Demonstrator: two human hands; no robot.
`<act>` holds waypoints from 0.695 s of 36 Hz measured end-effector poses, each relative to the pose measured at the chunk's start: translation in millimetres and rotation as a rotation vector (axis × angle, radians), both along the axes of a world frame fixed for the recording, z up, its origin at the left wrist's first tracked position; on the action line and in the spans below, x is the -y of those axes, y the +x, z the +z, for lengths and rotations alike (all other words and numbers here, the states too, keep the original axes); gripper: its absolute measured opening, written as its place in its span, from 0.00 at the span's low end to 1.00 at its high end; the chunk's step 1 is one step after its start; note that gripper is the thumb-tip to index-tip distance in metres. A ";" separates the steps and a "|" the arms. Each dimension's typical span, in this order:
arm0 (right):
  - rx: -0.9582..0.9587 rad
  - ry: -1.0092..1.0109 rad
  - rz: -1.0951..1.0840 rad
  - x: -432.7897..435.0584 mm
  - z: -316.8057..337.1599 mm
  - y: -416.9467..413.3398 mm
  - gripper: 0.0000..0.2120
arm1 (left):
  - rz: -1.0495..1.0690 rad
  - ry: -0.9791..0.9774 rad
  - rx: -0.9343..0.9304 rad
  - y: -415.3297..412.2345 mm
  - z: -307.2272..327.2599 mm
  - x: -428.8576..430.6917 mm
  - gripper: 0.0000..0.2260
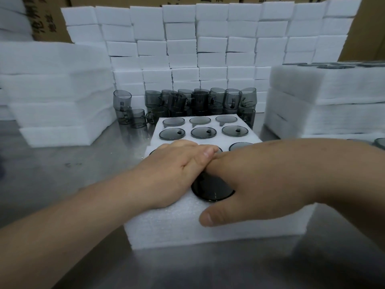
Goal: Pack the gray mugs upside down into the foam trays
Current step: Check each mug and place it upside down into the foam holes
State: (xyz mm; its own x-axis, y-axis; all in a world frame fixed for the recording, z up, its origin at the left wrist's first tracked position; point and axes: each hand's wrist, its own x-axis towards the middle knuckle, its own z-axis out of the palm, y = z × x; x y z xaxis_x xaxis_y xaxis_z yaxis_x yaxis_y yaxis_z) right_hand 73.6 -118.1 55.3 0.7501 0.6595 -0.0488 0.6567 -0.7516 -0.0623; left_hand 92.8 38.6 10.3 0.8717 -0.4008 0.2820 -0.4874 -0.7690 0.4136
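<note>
A white foam tray (177, 226) lies close in front of me on the steel table, with gray mugs upside down in its holes. One mug base (212, 189) shows between my hands. My left hand (175, 167) lies flat on the tray's top, fingers straight, over a mug. My right hand (256, 180) presses flat beside it, thumb on the foam's front edge. A second foam tray (208, 122) behind holds several upturned mugs. Loose gray mugs (193, 101) stand stacked further back.
White foam blocks (198, 49) are stacked as a wall at the back. Foam sheets (56, 90) pile up on the left, and filled trays (325, 97) on the right. Cardboard boxes (48, 17) stand behind. The steel table (62, 163) shows at the left.
</note>
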 end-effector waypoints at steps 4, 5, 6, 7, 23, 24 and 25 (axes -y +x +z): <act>-0.015 0.004 0.018 6.8 8.3 -0.6 0.29 | 0.024 0.063 -0.008 0.2 -0.1 -0.3 0.36; -0.024 0.001 0.021 7.5 12.8 -0.7 0.28 | 0.037 0.085 -0.018 0.8 0.1 -1.4 0.37; -0.030 -0.032 0.017 9.1 17.9 -1.0 0.28 | 0.039 0.113 -0.028 1.0 0.7 -2.0 0.38; -0.031 -0.065 0.005 11.6 23.3 0.9 0.29 | 0.030 0.148 -0.031 1.0 1.2 -1.9 0.38; 0.047 0.861 -0.524 37.3 -4.8 165.2 0.13 | 0.071 0.199 -0.062 1.2 5.3 5.1 0.31; 0.086 0.814 -0.529 37.2 -4.6 177.2 0.14 | 0.062 0.200 -0.049 1.1 5.6 5.2 0.29; 0.122 0.755 -0.533 36.9 -3.1 187.4 0.14 | 0.053 0.200 -0.041 0.8 6.0 5.5 0.29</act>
State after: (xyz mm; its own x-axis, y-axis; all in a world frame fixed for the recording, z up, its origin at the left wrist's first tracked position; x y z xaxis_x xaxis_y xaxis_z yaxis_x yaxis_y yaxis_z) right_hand 261.0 -155.1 52.2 0.9347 0.0518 0.3516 0.2711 -0.7438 -0.6110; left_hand 93.6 33.1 16.3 0.9021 -0.3984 0.1656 -0.4300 -0.8618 0.2691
